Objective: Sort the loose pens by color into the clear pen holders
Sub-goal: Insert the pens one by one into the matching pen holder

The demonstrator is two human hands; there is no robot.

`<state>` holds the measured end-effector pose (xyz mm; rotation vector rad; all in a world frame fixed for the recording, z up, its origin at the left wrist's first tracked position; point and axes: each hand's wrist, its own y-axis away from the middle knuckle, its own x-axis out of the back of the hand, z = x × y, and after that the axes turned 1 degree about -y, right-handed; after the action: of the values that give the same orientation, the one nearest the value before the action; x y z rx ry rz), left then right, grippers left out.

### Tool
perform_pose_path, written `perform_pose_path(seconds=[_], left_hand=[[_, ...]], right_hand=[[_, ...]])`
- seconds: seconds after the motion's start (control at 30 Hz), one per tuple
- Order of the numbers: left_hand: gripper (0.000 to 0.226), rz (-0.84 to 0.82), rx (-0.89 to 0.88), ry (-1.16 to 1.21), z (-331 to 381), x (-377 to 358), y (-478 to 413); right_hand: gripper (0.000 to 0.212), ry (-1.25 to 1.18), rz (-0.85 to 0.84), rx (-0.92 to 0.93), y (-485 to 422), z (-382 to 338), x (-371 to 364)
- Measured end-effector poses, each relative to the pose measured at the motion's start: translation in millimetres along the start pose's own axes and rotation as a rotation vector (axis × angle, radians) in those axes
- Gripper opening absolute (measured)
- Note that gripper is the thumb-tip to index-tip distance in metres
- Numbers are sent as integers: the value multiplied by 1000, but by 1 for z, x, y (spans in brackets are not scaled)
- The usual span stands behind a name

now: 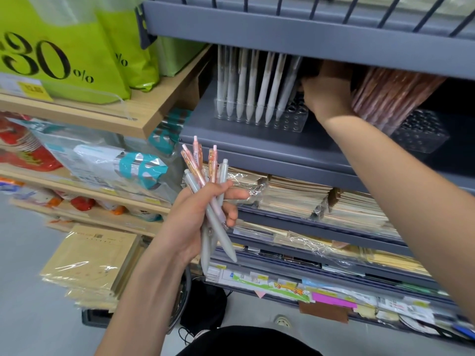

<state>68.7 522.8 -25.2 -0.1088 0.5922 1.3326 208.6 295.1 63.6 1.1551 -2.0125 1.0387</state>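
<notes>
Green bags (51,52) stand left; wrapped notebooks (295,196), perhaps, stacked right.

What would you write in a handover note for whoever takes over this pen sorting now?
Left hand grips a bunch of loose pens, pink-patterned and pale grey.
Right hand reaches under the upper shelf between the holders; its fingers are hidden.
Left clear holder has a row of pale pens, right clear holder a cluster of pink ones; both show free holes.
To do: sort the held bunch.
</notes>
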Motion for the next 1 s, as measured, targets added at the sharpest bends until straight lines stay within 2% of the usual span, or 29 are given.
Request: perform_pose_path(seconds=[0.03, 0.13, 0.23, 0.33, 0.5, 0.57, 0.63, 0.67, 0.73, 0.8, 0.87, 0.93, 1.0], left_hand=[[24, -4, 2, -2, 0, 0, 0], [30, -11, 11, -14, -1, 0, 0], [32, -16, 18, -15, -2, 0, 0], [34, -21, 24, -9, -2, 1, 1], [22, -7, 33, 6, -3, 4, 3], [27, -10, 22, 10, -1, 4, 4], [35, -12, -2, 5, 0, 4, 4], [36, -11, -16, -5, 0, 4, 4], [32, -17, -31, -31, 1, 2, 4], [30, -35, -26, -52, 0, -3, 2], [29, -59, -9, -62, -2, -10, 0], [18, -87, 4, -71, -5, -16, -3], [17, -116, 22, -58, -7, -23, -5]], right_hand=[[32, 17, -14, 6, 2, -1, 2], [4, -18, 23, -18, 0, -1, 3], [21, 35, -94, 43, -2, 5, 1], [36, 5, -85, 22, -5, 10, -1], [31, -133, 81, -79, -8, 7, -7], [30, -190, 164, -89, 0, 7, -5], [18, -341, 235, -61, 20, 5, -1], [9, -447, 218, -42, 35, 3, 1], [17, -540, 23, 29, 71, -1, 6], [21, -499, -309, 145, 102, -3, 8], [18, -474, -549, 216, 120, -6, 9], [18, -481, -638, 227, 125, -5, 8], [19, -503, -660, 220, 123, 0, 10]])
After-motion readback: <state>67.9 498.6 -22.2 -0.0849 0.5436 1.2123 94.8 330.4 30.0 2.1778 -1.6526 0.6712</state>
